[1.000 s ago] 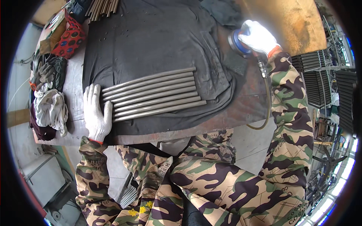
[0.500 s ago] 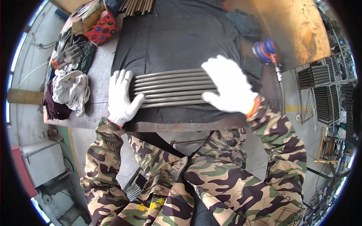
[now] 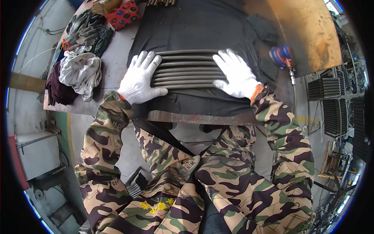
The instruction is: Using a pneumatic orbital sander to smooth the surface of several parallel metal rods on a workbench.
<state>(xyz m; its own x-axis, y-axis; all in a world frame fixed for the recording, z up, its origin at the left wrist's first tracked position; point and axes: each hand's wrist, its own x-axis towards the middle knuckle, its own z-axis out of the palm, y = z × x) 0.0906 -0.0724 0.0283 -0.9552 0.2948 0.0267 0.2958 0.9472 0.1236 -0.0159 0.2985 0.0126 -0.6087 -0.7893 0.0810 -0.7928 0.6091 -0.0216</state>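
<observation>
Several dark grey metal rods lie side by side, running left to right on a black cloth over the workbench. White knitted gloves cover both hands. My left hand rests flat at the rods' left ends, fingers stretched out and thumb along the nearest rod. Across the right ends lies my right hand, palm down with its fingers apart. Both hands touch the rods without wrapping round them; the rod ends under the gloves are hidden.
An air sander with a hose lies at the right. Crumpled rags and a red patterned cloth are piled at the left. More rods lie at the far edge. Racks of dark bars stand beyond the bench's right side.
My left hand has shifted right onto the rod ends, its fingers now over them. My right hand has come down flatter on the right ends. The whole view has shifted slightly.
</observation>
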